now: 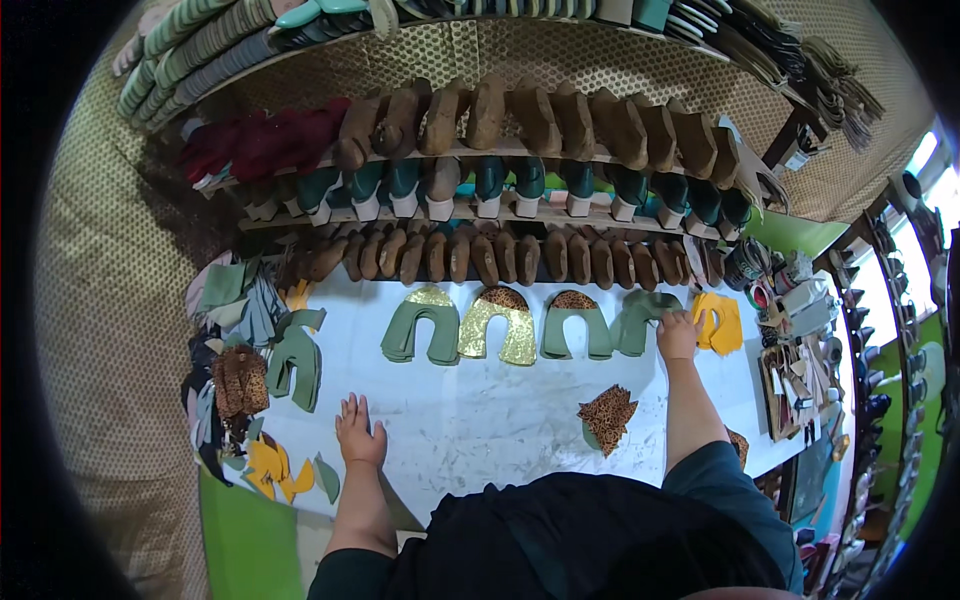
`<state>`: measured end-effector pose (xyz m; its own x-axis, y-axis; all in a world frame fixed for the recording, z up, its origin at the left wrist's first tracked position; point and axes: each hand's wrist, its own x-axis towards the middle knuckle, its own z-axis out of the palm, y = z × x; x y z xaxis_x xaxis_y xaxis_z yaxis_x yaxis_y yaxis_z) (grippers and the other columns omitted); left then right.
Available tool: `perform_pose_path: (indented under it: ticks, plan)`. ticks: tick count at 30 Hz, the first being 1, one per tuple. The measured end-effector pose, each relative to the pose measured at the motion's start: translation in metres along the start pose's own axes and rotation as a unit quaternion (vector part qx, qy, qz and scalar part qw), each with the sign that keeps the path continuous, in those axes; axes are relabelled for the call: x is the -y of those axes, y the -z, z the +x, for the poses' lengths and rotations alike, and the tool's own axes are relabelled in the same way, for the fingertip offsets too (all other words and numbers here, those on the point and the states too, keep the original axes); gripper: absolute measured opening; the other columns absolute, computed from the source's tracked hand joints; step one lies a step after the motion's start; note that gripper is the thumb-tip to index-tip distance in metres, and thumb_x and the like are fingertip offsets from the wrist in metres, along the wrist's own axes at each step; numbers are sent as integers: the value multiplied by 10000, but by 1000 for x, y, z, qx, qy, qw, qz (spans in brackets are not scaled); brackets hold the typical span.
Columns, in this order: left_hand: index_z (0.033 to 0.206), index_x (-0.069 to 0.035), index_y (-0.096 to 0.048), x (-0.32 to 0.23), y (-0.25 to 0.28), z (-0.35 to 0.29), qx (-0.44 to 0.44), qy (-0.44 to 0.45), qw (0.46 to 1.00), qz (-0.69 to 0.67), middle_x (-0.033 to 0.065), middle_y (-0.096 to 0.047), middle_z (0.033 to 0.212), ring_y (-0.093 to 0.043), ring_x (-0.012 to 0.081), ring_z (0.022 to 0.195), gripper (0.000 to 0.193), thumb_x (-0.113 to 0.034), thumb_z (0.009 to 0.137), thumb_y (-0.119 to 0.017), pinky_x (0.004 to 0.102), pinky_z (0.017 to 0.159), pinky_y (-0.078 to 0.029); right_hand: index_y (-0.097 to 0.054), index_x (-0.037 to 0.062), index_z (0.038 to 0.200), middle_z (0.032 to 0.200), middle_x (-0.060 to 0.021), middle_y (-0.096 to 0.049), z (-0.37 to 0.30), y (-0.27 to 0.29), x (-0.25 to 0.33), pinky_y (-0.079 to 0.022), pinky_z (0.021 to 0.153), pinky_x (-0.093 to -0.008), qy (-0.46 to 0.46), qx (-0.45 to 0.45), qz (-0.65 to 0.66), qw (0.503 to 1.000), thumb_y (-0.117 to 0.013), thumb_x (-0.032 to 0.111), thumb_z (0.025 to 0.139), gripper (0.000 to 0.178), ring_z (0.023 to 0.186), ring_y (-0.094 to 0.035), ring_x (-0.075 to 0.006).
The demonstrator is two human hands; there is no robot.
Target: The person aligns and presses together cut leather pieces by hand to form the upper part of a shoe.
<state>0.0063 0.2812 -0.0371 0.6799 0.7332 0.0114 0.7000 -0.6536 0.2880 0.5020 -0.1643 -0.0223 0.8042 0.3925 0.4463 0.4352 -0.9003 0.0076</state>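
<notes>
My left hand (360,432) lies flat on the pale table with its fingers spread and nothing in it. Farther right, my right hand (679,336) rests with fingers apart on the right side of a green arch-shaped cut piece (629,328), covering part of it. Left of that piece stand a green arch with a leopard-print top (573,300), a gold glitter arch with a brown spotted top (513,345), and a stack of green arches with a gold top (400,335). Yellow cut pieces (722,325) lie just right of my right hand.
Leopard-print scraps (610,418) lie mid-right on the table (480,420). Green pieces (297,370), fabric scraps and yellow offcuts (268,468) crowd the left edge. Shelves of brown shoe lasts (487,115) rise behind. Tools and a box of strips (790,390) sit at right.
</notes>
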Motion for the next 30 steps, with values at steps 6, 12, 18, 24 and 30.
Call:
perform_pose_path:
  ticks: [6, 12, 18, 24, 30]
  plan:
    - [1484, -96, -434, 3, 2, -3, -6, -3, 1000, -5, 148, -332, 1592, -276, 346, 1481, 694, -228, 830, -624, 525, 1195, -202, -667, 135, 793, 752, -59, -681, -26, 46, 23, -356, 1082, -542, 110, 21, 72, 991, -657, 167, 798, 33, 823, -648, -263]
    - [1490, -111, -432, 1, 5, -4, 6, 7, 1000, -7, 124, -322, 1601, -251, 310, 1496, 681, -272, 853, -609, 496, 1214, -166, -740, 88, 865, 793, -124, -718, -44, 129, 118, -509, 824, -436, 87, 55, 267, 958, -708, 167, 795, 110, 750, -670, -331]
    - [1495, -109, -425, 2, 2, -5, 3, 1, 1000, 3, 122, -316, 1604, -252, 304, 1495, 671, -277, 868, -595, 488, 1217, -164, -710, 54, 1032, 768, -69, -691, -89, 197, 216, -507, 637, -301, -85, 226, 546, 802, -698, 212, 890, 212, 667, -631, -138]
    - [1514, -113, -393, 2, -2, -8, 6, -3, 1000, 14, 112, -292, 1616, -233, 301, 1502, 663, -304, 902, -562, 488, 1217, -167, -650, 75, 1160, 809, -114, -699, -176, 134, 240, -528, 670, -391, -32, 317, 482, 816, -684, 262, 889, 331, 717, -676, -291]
    - [1536, -119, -349, 5, -3, -35, 38, 15, 999, 36, 112, -258, 1630, -207, 318, 1509, 678, -313, 918, -547, 508, 1214, -158, -596, 59, 1257, 915, -155, -717, -196, 109, 199, -548, 769, -425, 31, 355, 400, 844, -677, 247, 864, 443, 862, -694, -337]
